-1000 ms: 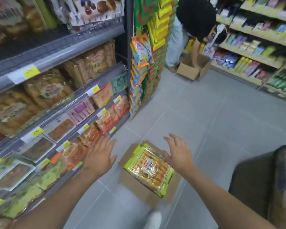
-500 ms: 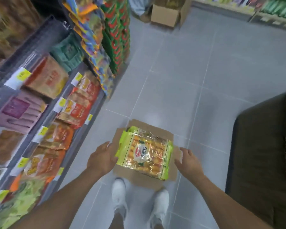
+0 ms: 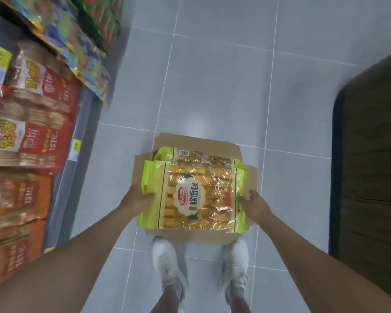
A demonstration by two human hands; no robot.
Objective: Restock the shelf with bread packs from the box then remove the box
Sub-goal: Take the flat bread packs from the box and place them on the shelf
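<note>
The top bread pack lies flat between the two hands, on the open cardboard box that stands on the tiled floor. The left hand grips its green left end, thumb over the top film. The right hand is at the green right end with its fingertips against the edge; whether they curl round it cannot be told. The hands are well apart, one at each end of the pack. A second pack shows just beyond the hands, partly under the first and inside the box. The box flaps spread outward past both hands and on the far side; the near flap lies just in front of the white shoes. Left of the left hand, the shelf edge runs close by, loaded with red packs and orange packs. Right of the right hand there is a strip of bare floor, then a dark brown block. Beyond the box the floor lies open. The pack's long axis runs from hand to hand, its label faces up, and the print reads upright toward the person.
</note>
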